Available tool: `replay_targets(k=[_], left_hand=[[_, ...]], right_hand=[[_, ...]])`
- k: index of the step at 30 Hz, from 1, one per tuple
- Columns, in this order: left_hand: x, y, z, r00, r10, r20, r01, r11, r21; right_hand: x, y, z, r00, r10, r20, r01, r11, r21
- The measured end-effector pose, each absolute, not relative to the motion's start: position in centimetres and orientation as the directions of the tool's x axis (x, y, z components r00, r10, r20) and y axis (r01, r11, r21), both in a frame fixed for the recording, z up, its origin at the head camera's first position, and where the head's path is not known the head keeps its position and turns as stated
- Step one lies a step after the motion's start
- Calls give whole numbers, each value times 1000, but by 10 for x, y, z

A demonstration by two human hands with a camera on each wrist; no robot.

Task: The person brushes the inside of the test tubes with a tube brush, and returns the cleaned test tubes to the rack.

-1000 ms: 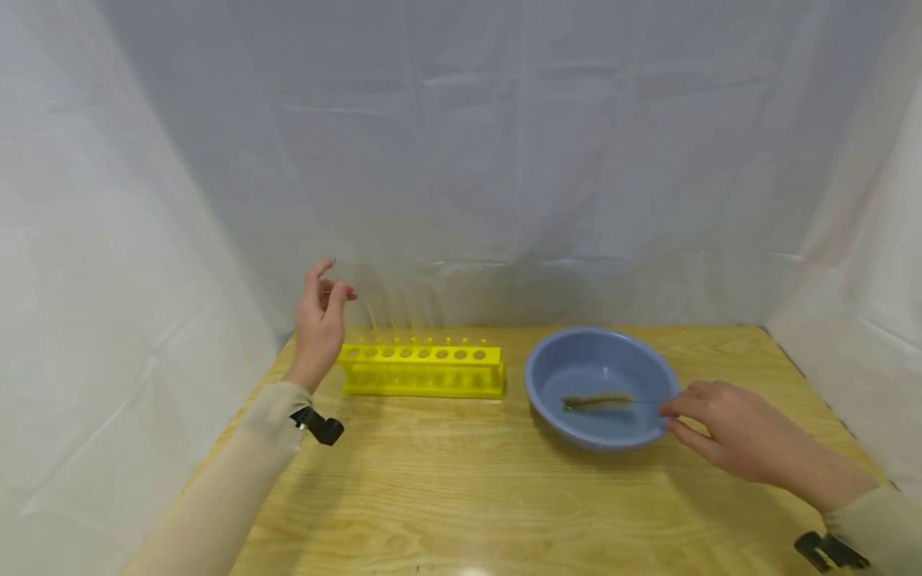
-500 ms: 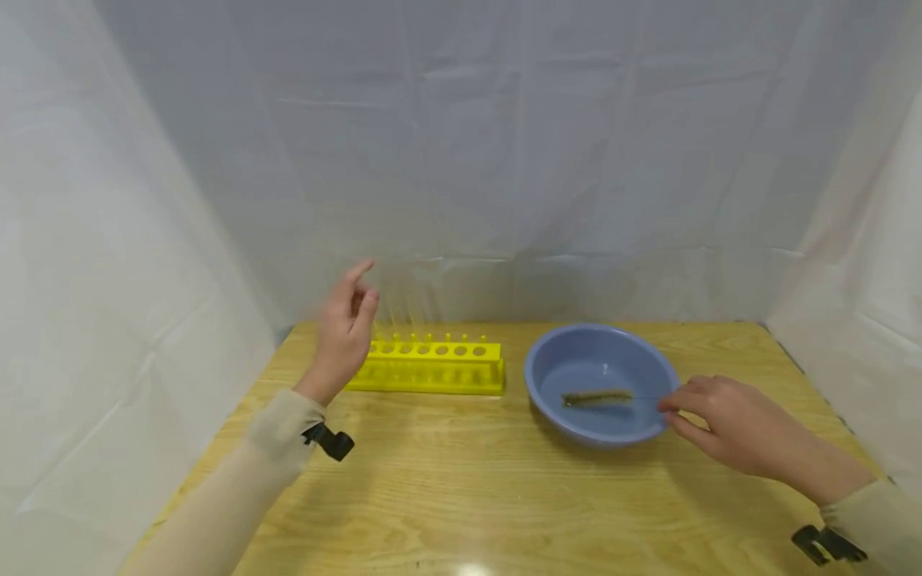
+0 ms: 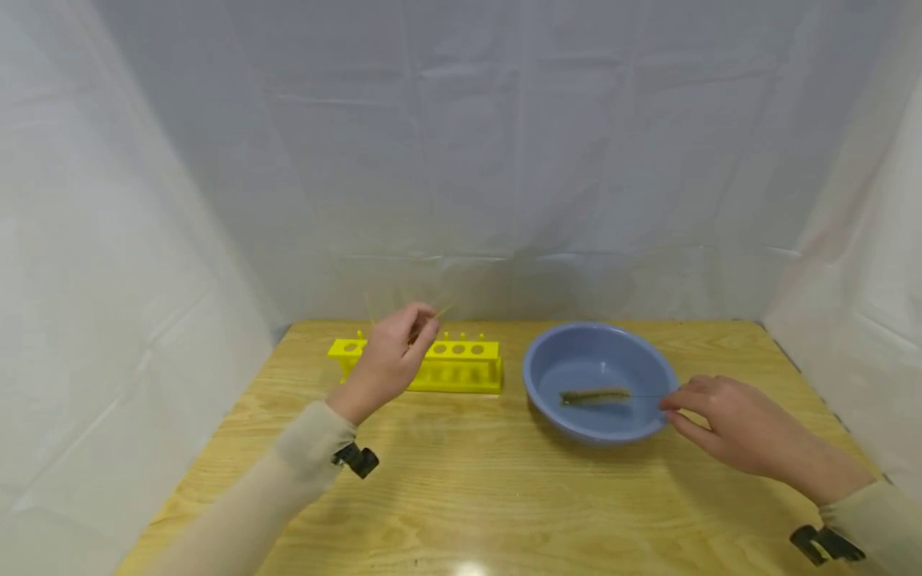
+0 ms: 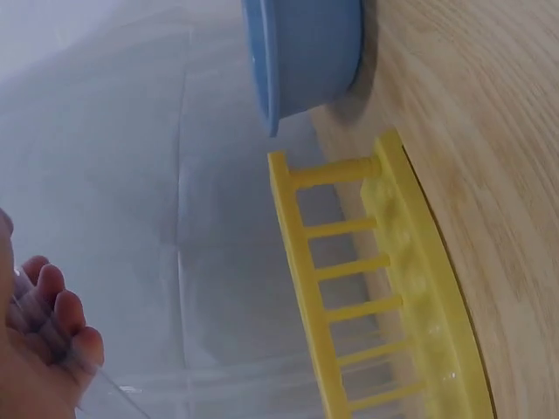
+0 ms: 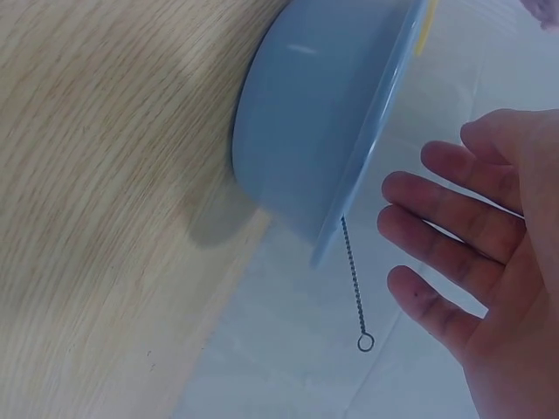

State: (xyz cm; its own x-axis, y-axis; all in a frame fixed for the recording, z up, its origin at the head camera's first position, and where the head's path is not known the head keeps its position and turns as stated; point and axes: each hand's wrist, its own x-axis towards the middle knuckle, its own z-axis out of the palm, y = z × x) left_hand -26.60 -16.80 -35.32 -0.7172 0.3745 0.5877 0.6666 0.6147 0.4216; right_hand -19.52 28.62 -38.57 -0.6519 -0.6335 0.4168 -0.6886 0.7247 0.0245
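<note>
In the left wrist view my left hand (image 4: pixel 44 349) curls its fingers around a clear test tube (image 4: pixel 113 393). The head view has this left hand (image 3: pixel 392 352) in front of and above the yellow test tube rack (image 3: pixel 461 350), hiding part of it. At the blue basin (image 3: pixel 598 436), my right hand (image 3: pixel 742 424) is beside the rim. A bottle brush (image 3: pixel 594 396) with brownish bristles lies across the basin. Its twisted wire handle (image 5: pixel 353 275) ends in a loop past the rim; the right hand's fingers (image 5: pixel 445 240) are relaxed near it, apart from it.
Faint clear tubes (image 3: pixel 370 308) stand at the back of the rack. The wooden table (image 3: pixel 461 496) lies beneath everything. White sheeting (image 3: pixel 468 160) encloses the back and both sides. Each wrist wears a dark strap mount (image 3: pixel 356 458).
From the rack's left end, my left hand has moved right and down to its middle, and a test tube now shows in its fingers. The right hand and brush stay nearly still.
</note>
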Motion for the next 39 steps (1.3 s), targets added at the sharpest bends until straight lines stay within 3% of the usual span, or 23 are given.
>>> replay_targets(k=[8, 25, 39], left_hand=[[-260, -144, -363, -733, 455, 506, 643, 706, 297], [-264, -102, -381, -682, 539, 494, 636, 771, 38], [-263, -90, -396, -661, 565, 494, 619, 782, -66]], right_hand=[[-196, 289, -386, -670, -620, 408, -674, 738, 14], [-206, 297, -392, -635, -619, 463, -673, 737, 62], [-210, 307, -401, -751, -559, 351, -589, 808, 26]])
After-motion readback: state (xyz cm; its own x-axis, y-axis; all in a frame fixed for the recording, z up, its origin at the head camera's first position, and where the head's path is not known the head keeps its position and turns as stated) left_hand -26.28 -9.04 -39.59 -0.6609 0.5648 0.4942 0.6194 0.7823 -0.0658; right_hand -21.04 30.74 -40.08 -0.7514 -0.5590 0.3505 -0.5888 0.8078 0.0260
